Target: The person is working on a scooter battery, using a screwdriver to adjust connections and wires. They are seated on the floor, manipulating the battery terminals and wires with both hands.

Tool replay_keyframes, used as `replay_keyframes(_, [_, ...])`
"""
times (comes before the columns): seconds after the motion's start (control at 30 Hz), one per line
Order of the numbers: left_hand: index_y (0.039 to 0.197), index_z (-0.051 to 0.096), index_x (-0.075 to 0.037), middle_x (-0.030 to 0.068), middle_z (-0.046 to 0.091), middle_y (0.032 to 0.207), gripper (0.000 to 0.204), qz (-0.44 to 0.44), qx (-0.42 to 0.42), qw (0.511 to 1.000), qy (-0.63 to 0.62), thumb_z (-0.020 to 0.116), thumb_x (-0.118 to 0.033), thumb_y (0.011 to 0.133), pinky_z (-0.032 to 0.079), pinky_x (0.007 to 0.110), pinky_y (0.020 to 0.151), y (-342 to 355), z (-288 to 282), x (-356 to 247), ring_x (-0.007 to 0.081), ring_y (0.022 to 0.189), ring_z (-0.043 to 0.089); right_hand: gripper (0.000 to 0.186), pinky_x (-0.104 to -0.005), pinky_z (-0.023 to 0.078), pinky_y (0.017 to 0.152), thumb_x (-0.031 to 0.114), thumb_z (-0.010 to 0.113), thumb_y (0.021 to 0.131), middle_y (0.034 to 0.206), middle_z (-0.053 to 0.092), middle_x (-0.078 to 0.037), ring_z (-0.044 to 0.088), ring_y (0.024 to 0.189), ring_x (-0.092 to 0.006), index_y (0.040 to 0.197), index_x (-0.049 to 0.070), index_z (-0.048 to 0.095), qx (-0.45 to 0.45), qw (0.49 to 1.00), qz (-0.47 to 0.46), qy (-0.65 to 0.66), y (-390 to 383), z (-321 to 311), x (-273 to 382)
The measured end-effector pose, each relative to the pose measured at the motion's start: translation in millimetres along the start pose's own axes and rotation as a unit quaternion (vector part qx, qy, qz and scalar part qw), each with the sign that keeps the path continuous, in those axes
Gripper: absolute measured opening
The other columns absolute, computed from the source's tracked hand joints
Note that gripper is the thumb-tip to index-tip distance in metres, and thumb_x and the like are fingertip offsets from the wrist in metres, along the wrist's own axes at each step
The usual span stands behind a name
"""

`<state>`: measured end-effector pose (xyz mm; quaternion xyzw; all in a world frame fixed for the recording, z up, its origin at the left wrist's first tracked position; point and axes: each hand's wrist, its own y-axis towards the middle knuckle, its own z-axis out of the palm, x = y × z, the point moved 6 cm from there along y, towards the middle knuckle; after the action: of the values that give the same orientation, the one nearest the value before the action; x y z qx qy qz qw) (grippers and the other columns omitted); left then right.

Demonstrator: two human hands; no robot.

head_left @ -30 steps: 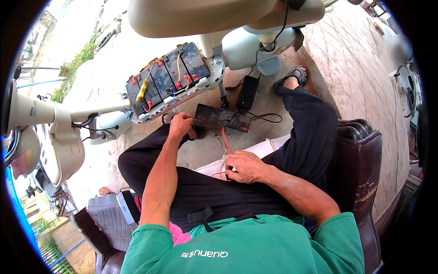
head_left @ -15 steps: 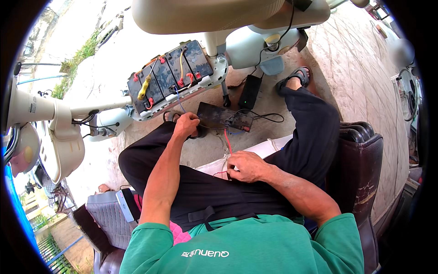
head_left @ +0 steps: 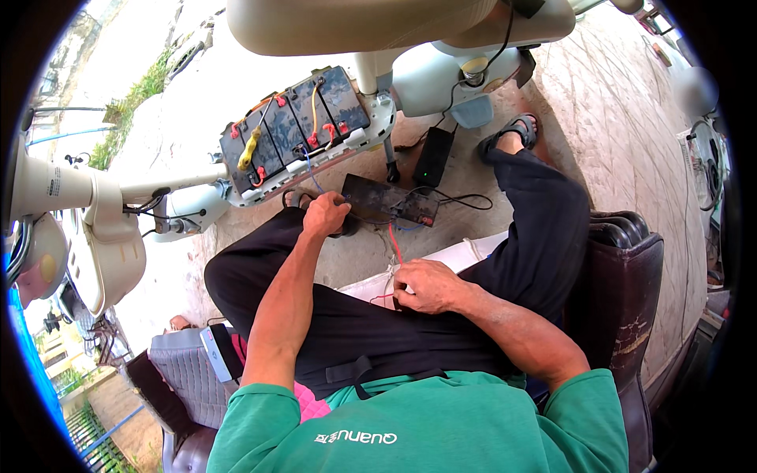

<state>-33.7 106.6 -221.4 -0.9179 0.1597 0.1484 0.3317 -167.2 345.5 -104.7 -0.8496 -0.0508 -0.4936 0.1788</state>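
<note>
Currently both of my hands are down between the knees, well apart from each other. The left hand [head_left: 325, 214] is at the left end of a black battery [head_left: 367, 195], its fingertips drawn together; a blue wire [head_left: 310, 166] runs down to it from a row of batteries [head_left: 293, 114], but I cannot tell what exactly it grips. The right hand [head_left: 430, 285] sits lower, over a white strip [head_left: 355, 288], its fingers curled in. A red wire [head_left: 396, 243] leads from the black battery toward it, and I cannot tell whether its fingers are closed on anything. The battery itself lies on the floor [head_left: 347, 256] between the feet, a little askew. Just beyond it is a black charger [head_left: 434, 158] with a green light [head_left: 426, 174], and a black cable [head_left: 475, 206] loops off to the right. Up and to the left, the battery row fills a pale tray [head_left: 383, 120], with a yellow plug [head_left: 249, 150] lying across it.
</note>
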Motion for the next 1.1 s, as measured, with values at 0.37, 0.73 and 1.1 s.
replay_keyframes(0.37, [0.107,0.078,-0.008,0.0169,0.076,0.111,0.031,0.028,-0.012,0.998,-0.046,0.071,-0.031,0.086,0.055,0.044,0.095,1.3,-0.6,1.1,0.0367,0.107,0.070,0.019,-0.0462,0.052,0.086,0.022,0.064,0.084,0.092,0.071,-0.014,0.066,0.095,-0.0361,0.084,0.004,0.070,0.010,1.000,0.007,-0.003,0.9,1.0,-0.9])
replay_keyframes(0.73, [0.100,0.078,-0.005,0.0169,0.077,0.098,0.027,0.018,-0.015,0.994,-0.109,0.069,-0.027,0.086,0.056,0.042,0.089,2.5,-1.6,0.0,0.0341,0.097,0.074,0.023,-0.0472,0.052,0.088,0.023,0.060,0.086,0.095,0.071,-0.016,0.066,0.097,-0.0368,0.090,0.003,0.072,0.017,1.000,0.015,-0.003,1.2,0.9,-1.3])
replay_keyframes(1.1, [0.103,0.077,-0.006,0.0169,0.076,0.102,0.028,0.028,-0.042,0.985,-0.163,0.069,-0.026,0.086,0.055,0.041,0.091,5.2,0.5,2.8,0.0351,0.100,0.072,0.024,-0.0472,0.052,0.088,0.024,0.059,0.087,0.095,0.071,-0.015,0.066,0.099,-0.0362,0.089,0.003,0.072,0.017,0.999,0.027,-0.018,1.8,0.1,-3.0])
